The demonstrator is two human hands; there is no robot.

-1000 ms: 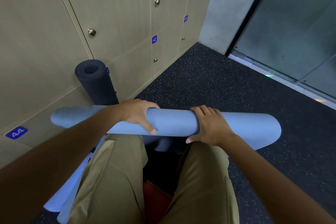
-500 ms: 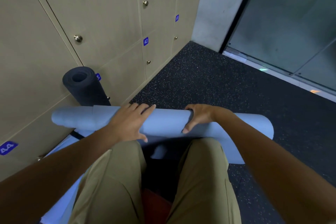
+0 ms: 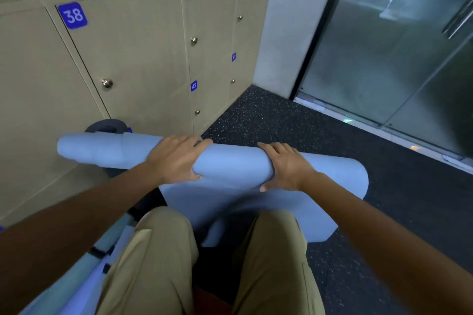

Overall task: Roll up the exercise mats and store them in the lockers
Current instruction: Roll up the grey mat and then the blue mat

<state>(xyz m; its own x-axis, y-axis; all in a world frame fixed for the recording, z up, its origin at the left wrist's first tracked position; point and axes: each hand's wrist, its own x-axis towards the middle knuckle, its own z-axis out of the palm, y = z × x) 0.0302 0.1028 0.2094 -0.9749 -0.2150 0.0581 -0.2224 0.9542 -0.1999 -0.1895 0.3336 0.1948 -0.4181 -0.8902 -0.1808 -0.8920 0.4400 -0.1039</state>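
A light blue exercise mat (image 3: 230, 161) is partly rolled into a tube lying crosswise in front of my knees. Its loose end hangs down below the roll toward my legs. My left hand (image 3: 176, 158) grips the roll left of centre, fingers over the top and thumb underneath. My right hand (image 3: 284, 166) grips it right of centre in the same way. A dark rolled mat (image 3: 107, 125) stands upright against the lockers, mostly hidden behind the blue roll. The beige lockers (image 3: 133, 59) numbered 38 to 42 have their doors closed.
Dark speckled floor (image 3: 281, 117) stretches ahead and to the right. A grey pillar (image 3: 286, 33) and a glass door (image 3: 396, 46) close off the far right. More light blue mat (image 3: 76, 281) with a black strap lies by my left leg.
The blue roll has risen and its loose end now hangs lower and wider. My hands went from resting flat on top to wrapping round the roll. The view tilted up.
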